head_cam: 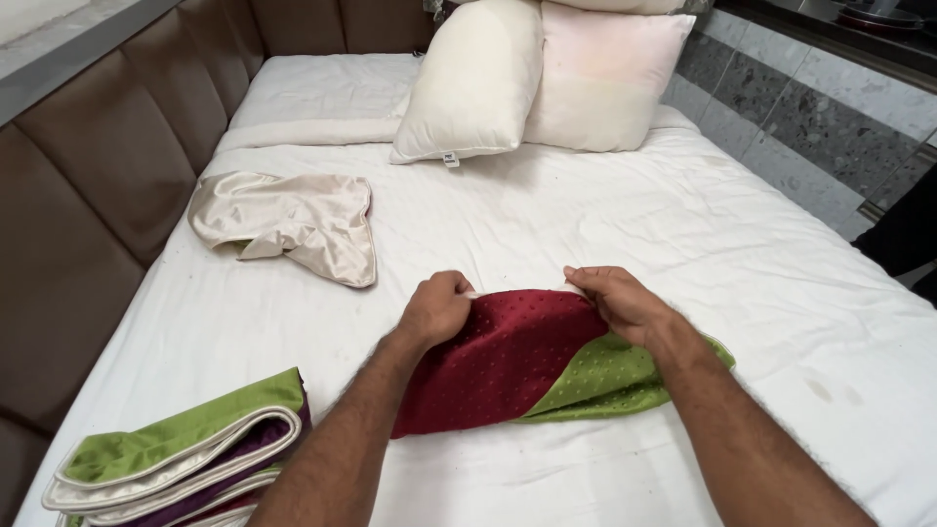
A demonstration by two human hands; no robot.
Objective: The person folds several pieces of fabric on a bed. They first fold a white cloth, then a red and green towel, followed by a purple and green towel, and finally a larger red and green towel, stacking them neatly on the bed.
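White bed sheet (547, 224): left hand (439, 307) and right hand (617, 301) both pinch the far edge of a red-and-green dotted pillow cover (508, 356) near the bed's foot edge.

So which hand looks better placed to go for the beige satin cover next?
Probably the left hand. Both hands pinch the far edge of the red and green cover, but the beige satin cover lies up and to the left on the bed, closer to that hand; the right hand would have to cross over.

Bare sheet (586, 215) ahead; satin cover (293, 220) far left, folded stack (185, 454) near left, pillows (527, 78) beyond.
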